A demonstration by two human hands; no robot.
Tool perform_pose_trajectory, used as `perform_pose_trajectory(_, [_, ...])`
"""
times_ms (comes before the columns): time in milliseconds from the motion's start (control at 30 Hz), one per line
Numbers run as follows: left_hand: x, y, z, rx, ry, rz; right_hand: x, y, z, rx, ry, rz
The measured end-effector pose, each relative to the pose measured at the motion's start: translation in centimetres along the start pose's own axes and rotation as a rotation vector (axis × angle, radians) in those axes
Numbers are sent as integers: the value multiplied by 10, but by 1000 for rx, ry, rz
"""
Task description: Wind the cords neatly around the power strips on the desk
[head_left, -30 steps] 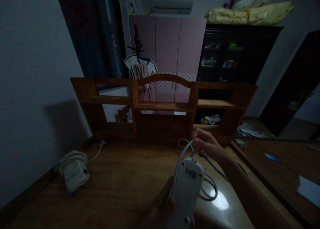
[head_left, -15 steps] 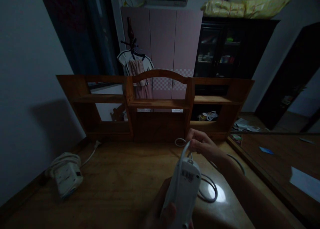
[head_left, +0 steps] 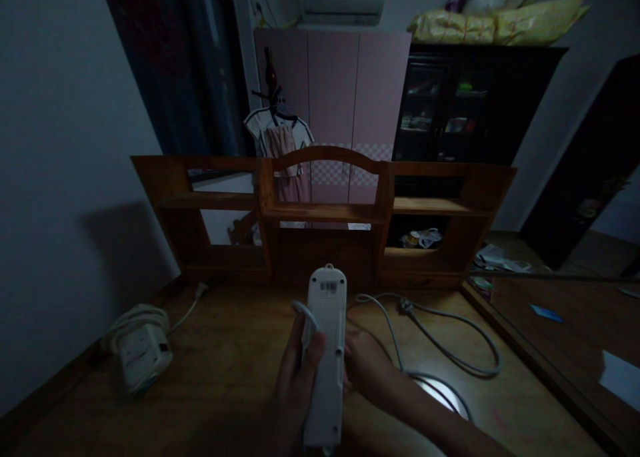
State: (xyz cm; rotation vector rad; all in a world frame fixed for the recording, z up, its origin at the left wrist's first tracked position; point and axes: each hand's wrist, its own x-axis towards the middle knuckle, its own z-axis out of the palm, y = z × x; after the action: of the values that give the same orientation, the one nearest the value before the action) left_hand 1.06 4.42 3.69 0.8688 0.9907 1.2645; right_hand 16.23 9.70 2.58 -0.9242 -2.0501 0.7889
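Note:
A white power strip point(head_left: 326, 370) stands nearly upright in front of me, its back with a barcode label facing me. My left hand point(head_left: 296, 377) grips its left side, thumb on the back. A loop of its grey-white cord point(head_left: 304, 310) bends over the left edge and meets the strip by that thumb. My right hand point(head_left: 367, 364) is curled at the strip's right edge. Its fingertips are hidden behind the strip, so what they hold is unseen. More cord lies in loose loops on the wooden tabletop point(head_left: 225, 377) to the right, with its plug point(head_left: 405, 305).
Another white power strip point(head_left: 145, 354), wound with its cord, lies at the left near the wall. A wooden shelf unit point(head_left: 325, 212) spans the back of the tabletop. Along the right runs a raised wooden edge point(head_left: 505, 330), beyond which lie papers and a blue card point(head_left: 546, 312).
The power strip has moved up and left and stands straighter. My right hand has dropped from the cord above its top end to its right side. The view has shifted slightly.

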Motion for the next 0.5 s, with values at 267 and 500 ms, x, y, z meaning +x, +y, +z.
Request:
perform_pose_trajectory(267, [5,12,-26,270,72,-21,-13,-18,-33,-519,20,92])
perform_pose_trajectory(500, [5,2,-16,471,58,174,-26,-14,-36,-797,-11,119])
